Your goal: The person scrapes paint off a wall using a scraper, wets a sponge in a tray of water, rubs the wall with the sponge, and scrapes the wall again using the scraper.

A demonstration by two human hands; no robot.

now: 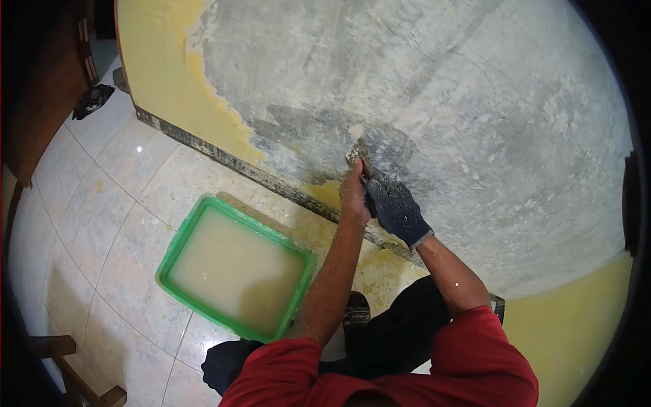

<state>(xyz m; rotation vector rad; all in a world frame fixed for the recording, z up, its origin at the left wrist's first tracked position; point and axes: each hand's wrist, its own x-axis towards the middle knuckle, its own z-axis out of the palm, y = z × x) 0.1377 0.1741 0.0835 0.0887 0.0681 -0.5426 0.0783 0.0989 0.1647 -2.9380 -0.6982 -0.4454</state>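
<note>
The scraper (359,153) is positioned against the bare grey area of the wall (502,142). The gloved right hand (397,207) is closed around the handle end. The bare left hand (353,193) grips nearer the blade, thumb extended along it; its other fingers are mostly hidden. A green basin (175,288) holding cloudy water (234,264) rests on the tiled floor (135,285), left of the left forearm.

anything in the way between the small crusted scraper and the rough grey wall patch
No, nothing visible stands between the scraper and the wall patch; the green rectangular plastic basin sits off to the side on the tiled floor.
</note>
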